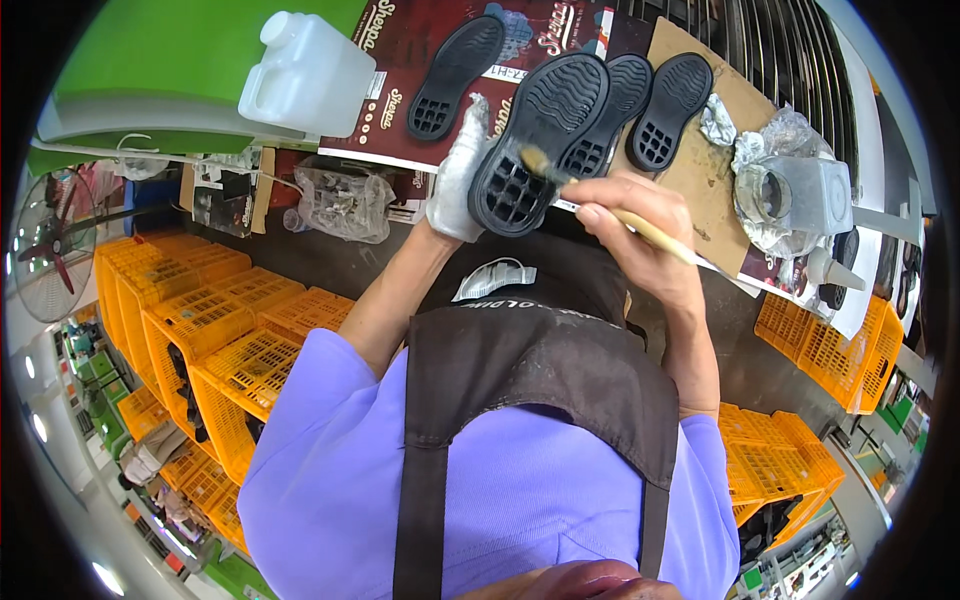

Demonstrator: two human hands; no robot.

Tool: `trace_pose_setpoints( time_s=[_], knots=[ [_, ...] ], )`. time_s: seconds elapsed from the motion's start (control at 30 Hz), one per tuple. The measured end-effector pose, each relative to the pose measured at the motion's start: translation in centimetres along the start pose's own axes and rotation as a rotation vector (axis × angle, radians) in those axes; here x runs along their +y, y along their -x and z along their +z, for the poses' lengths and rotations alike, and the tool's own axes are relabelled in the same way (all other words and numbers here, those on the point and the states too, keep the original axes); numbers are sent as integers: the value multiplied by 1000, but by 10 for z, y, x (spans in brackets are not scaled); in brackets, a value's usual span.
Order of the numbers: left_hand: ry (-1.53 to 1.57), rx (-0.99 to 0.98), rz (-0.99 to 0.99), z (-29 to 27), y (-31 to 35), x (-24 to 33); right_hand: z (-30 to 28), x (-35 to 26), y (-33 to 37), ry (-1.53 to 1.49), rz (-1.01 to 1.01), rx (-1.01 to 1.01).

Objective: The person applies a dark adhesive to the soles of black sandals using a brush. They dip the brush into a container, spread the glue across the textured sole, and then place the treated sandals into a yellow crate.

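Gripping the sole (550, 122), my gloved left hand (460, 188) is wrapping its left side, though most of the fingers are hiding behind it. I am holding it over the near edge of the red card (415, 35), its wavy tread pointing far and its grid of square hollows pointing near. My bare right hand (643, 225) is pinching the brush (535, 161) between thumb and fingers, and the bristles are meeting the sole's face just beyond the grid.

A second sole (455, 78) is lying to the far left, a third sole (627, 88) is showing partly from behind the one I am holding, and a fourth sole (680, 95) is resting on the right, by the cardboard (712, 180). A white jug (315, 75) is standing at the far left; on the right, a clear jar (820, 195) is sitting against crumpled wrap (748, 150).

I am wearing a dark apron (540, 360) over a purple shirt (330, 470). Orange crates are standing on my left (225, 320) and right, and a fan (55, 245) is standing farther left.
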State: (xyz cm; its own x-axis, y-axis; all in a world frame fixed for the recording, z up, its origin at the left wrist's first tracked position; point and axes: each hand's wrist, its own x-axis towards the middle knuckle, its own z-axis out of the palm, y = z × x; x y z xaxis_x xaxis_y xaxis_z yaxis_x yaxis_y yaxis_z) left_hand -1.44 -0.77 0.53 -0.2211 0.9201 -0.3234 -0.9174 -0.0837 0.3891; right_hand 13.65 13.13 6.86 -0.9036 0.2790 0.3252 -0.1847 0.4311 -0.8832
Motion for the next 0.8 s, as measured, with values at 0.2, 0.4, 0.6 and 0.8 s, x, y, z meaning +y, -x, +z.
trace_pose_setpoints(
  time_s=[0.2,0.4,0.6,0.8],
  knots=[
    [104,-15,29,1,-2,2,-16,-3,12,-471,226,263],
    [5,49,43,0,-2,0,-22,7,31,-445,250,372],
    [18,65,23,-20,-1,-4,-30,11,46,-451,353,457],
    [-30,125,150,-5,-4,-13,-36,15,56,-561,386,587]
  ],
)
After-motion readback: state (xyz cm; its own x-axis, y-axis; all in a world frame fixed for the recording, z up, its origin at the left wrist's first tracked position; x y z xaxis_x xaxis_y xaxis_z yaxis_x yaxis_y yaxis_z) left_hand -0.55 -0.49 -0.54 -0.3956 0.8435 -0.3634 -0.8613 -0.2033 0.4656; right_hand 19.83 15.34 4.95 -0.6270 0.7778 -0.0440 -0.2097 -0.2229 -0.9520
